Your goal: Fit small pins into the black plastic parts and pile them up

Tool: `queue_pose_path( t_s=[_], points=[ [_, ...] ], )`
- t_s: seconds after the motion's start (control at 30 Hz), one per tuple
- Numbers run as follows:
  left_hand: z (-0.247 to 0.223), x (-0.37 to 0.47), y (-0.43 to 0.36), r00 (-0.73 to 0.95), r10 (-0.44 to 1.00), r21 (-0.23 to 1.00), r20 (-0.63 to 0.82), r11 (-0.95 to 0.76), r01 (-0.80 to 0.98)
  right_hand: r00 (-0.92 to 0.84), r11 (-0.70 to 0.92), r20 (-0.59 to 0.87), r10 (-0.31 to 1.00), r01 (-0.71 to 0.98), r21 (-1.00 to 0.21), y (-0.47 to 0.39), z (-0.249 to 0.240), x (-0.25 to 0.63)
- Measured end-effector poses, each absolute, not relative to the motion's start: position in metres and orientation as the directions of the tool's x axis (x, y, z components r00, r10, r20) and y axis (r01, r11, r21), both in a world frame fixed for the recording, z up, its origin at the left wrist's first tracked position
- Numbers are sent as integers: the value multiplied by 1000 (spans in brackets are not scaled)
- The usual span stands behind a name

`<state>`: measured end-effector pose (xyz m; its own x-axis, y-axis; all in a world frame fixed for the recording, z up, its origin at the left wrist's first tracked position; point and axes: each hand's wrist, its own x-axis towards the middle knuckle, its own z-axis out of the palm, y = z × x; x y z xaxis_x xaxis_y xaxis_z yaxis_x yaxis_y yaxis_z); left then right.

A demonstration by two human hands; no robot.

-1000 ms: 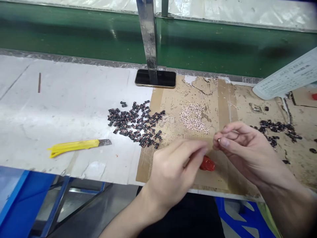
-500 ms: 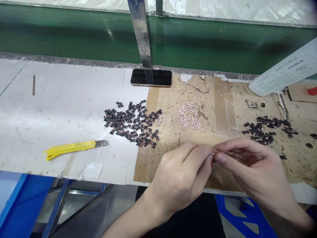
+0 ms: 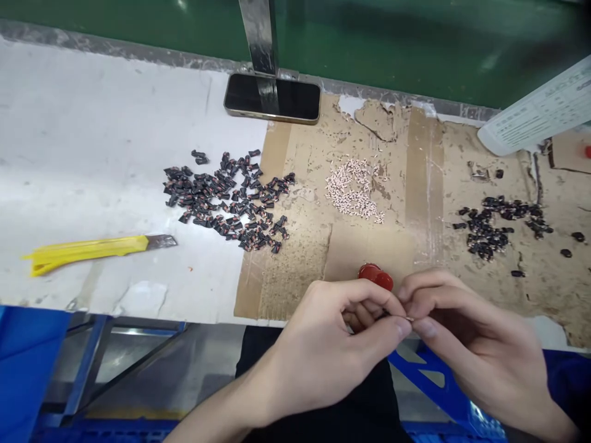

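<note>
My left hand (image 3: 332, 338) and my right hand (image 3: 475, 338) meet fingertip to fingertip near the bench's front edge. Between the pinched fingertips is a tiny light piece (image 3: 410, 319), too small to name. Just behind my hands lies a red object (image 3: 376, 277), partly covered by my left fingers. Small pale pieces (image 3: 353, 189) are spread on the cardboard beyond. To their left is a heap of small black pieces (image 3: 221, 191) with copper-coloured parts. More glossy black pieces (image 3: 489, 234) lie beyond my right hand.
A yellow cutter (image 3: 92, 251) with its blade out lies at the left. The phone (image 3: 272, 98) rests at the foot of a metal post (image 3: 261, 37). A white bottle (image 3: 540, 107) leans in at the back right. Below the bench is a blue stool (image 3: 429, 375).
The view has tilted down and come closer. My hands have moved nearer the front edge, and the red object behind them now shows more fully.
</note>
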<state>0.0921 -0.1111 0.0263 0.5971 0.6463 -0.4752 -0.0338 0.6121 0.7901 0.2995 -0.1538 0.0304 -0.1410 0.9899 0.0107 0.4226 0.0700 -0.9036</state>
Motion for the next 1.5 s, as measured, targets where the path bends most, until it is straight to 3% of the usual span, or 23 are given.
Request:
queue_pose_path(
  t_s=[0.1, 0.23, 0.43, 0.6, 0.67, 0.77, 0.87, 1.03, 1.2, 1.5],
  points=[
    [20, 88, -117, 449, 764, 842, -464, 538, -45, -34, 40, 27, 999, 498, -866, -158, 27, 294],
    [14, 79, -120, 228, 863, 870, -450, 481, -103, -17, 49, 48, 999, 587, -808, -154, 25, 290],
    [13, 72, -118, 178, 912, 919, -370, 387, -78, -55, 103, 91, 994, 701, -705, -154, 19, 295],
    [13, 70, -117, 169, 937, 946, -304, 318, -62, -231, 306, 206, 951, 806, -506, -155, 13, 301],
    [13, 69, -117, 167, 940, 950, -297, 309, -53, -265, 335, 211, 941, 812, -478, -156, 13, 303],
    [14, 69, -117, 164, 951, 960, -263, 274, -50, -202, 267, 176, 963, 788, -555, -158, 19, 303],
    [16, 73, -117, 227, 931, 940, -287, 319, -121, -69, 105, 79, 994, 683, -723, -159, 29, 300],
    [20, 86, -116, 442, 783, 718, -438, 601, -352, -4, -120, -129, 992, 336, -934, -156, 42, 290],
    [19, 92, -115, 508, 734, 624, -451, 667, -409, -22, -162, -172, 985, 248, -955, -154, 42, 286],
    [19, 90, -115, 521, 705, 596, -481, 699, -395, -68, -146, -169, 983, 266, -953, -153, 42, 287]
  ],
)
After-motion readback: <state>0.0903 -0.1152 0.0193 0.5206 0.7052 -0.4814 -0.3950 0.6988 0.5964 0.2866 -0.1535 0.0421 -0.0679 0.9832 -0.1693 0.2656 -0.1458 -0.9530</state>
